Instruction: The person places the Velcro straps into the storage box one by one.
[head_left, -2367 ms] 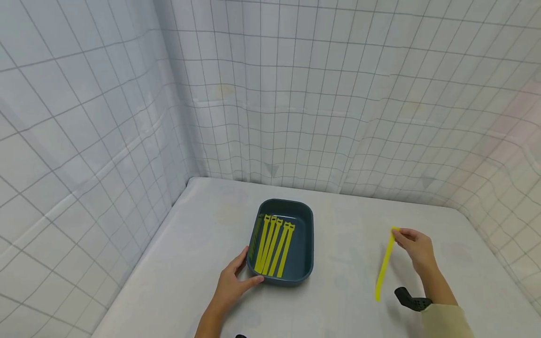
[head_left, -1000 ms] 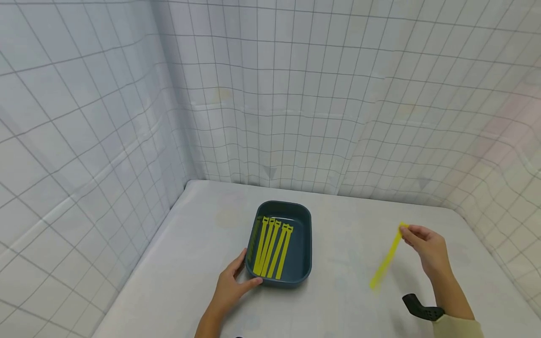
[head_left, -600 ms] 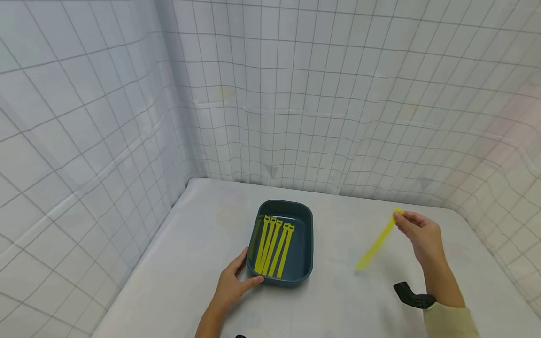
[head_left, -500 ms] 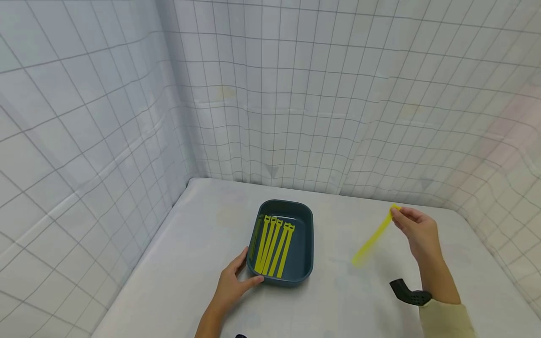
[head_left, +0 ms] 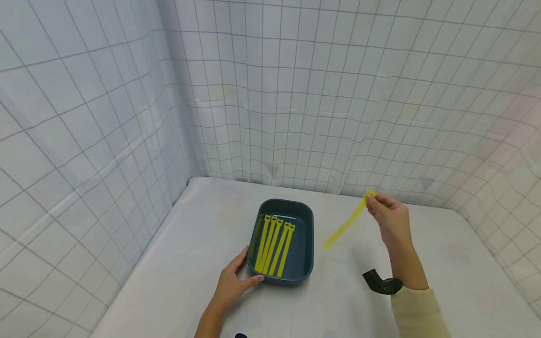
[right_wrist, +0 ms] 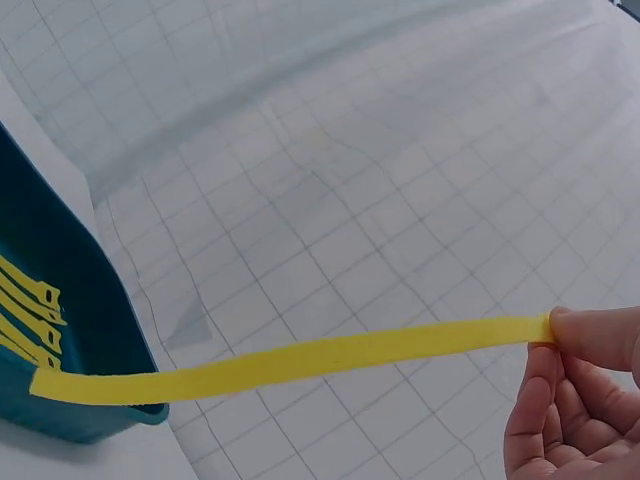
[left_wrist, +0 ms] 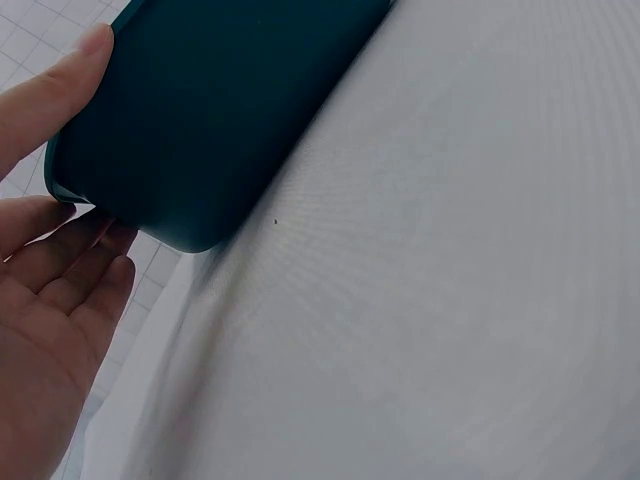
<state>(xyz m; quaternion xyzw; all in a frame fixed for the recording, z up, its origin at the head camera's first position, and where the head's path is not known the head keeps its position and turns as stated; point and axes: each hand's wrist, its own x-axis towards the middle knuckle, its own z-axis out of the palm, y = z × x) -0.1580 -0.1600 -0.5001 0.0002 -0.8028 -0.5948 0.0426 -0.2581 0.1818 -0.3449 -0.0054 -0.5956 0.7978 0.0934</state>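
A dark teal tray (head_left: 302, 251) stands on the white-covered table, with several yellow hook-and-loop cable ties (head_left: 272, 247) lying side by side along its left half. My left hand (head_left: 229, 285) holds the tray's near left corner, thumb at the rim; the left wrist view shows the fingers against the wall from the other side. Up and to the right of the tray, my right hand (head_left: 392, 220) pinches one end of another yellow cable tie (right_wrist: 290, 360) between thumb and fingertips. Its free end slants down toward the tray, above the table.
A white grid-patterned curtain (head_left: 296, 103) hangs behind the table and along both sides. A black wrist strap piece (head_left: 382, 284) juts from the right wrist, by a pale sleeve (head_left: 416, 310). The table's back edge lies just beyond the tray.
My right hand has moved left and upward with the cable tie, bringing its free end nearer the tray; the tie swung from hanging steeply to a slant. The left hand and tray stay put.
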